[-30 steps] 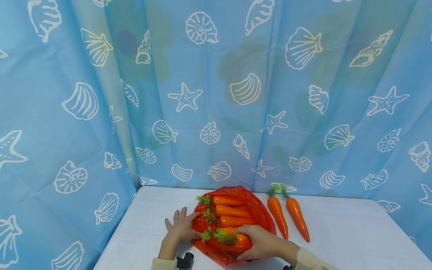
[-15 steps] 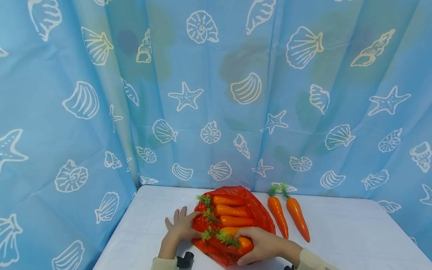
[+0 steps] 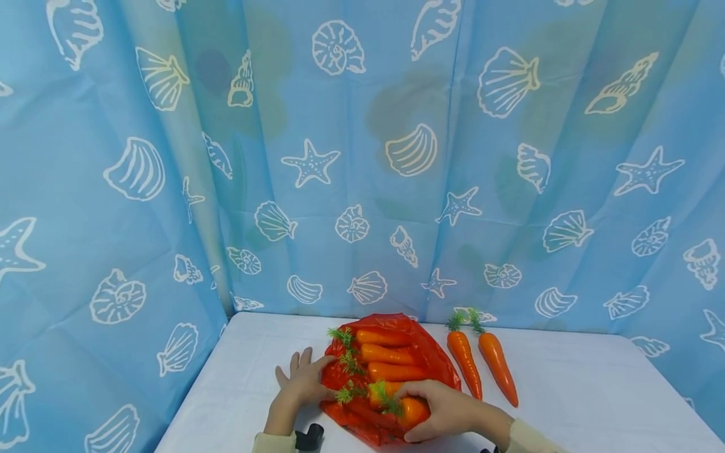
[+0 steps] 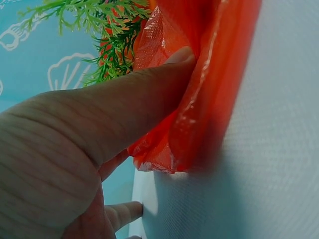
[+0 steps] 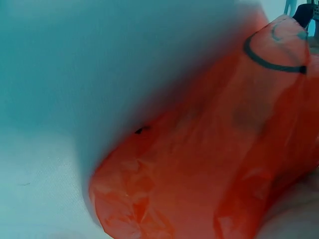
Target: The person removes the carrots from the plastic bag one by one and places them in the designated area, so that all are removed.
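Note:
A red plastic bag (image 3: 433, 352) lies on the table with several orange carrots (image 3: 391, 354) in it, their green tops to the left. My right hand (image 3: 447, 406) grips a carrot (image 3: 415, 412) at the bag's near side; its leafy top points left. My left hand (image 3: 303, 384) rests at the bag's left edge with its fingers spread. Its thumb (image 4: 149, 97) presses the red plastic in the left wrist view. In the right wrist view the bag (image 5: 184, 174) hides the carrot and most of the right hand.
Two more carrots, one (image 3: 464, 365) beside the other (image 3: 498, 368), lie on the white table (image 3: 572, 390) right of the bag. A blue shell-patterned curtain (image 3: 362, 176) hangs behind and at the sides. A black device (image 3: 309, 436) sits at the left wrist.
The right hand and its carrot have shifted slightly right and toward me. The left hand stays at the bag's edge. The two carrots on the table have not moved.

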A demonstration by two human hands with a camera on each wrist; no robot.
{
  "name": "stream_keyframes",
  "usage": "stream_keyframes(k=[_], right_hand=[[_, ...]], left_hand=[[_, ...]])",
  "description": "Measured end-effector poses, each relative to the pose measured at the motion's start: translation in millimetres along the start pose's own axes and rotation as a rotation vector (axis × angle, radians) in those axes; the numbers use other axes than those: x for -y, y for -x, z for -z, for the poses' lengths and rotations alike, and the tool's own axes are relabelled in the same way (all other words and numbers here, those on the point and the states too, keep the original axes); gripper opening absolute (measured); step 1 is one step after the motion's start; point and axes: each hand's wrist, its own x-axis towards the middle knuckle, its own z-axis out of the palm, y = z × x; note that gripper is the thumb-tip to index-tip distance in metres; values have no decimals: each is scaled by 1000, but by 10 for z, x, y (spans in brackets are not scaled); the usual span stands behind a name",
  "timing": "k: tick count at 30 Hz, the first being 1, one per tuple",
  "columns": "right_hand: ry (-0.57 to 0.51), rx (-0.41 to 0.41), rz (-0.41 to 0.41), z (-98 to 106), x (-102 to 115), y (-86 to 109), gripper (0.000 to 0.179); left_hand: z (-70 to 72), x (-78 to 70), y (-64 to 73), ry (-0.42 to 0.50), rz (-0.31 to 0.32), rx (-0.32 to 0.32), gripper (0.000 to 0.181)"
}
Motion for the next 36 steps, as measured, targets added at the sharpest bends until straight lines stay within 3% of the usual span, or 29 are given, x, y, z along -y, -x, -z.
stream_keyframes(k=[9,23,32,36], right_hand=[[3,-31,44,40,28,69,36],[-46,-4,45,88,81,115,44],[15,-69,-3,147,112,191,51],[31,-126,-62,172,143,224,62]], left_hand=[[14,0,7,-10,-15,-1,72],[-7,14,-3,-6,-18,-4,73],[19,-12,20,7,2,3,72],[21,-7,30,3,-13,-11,70]])
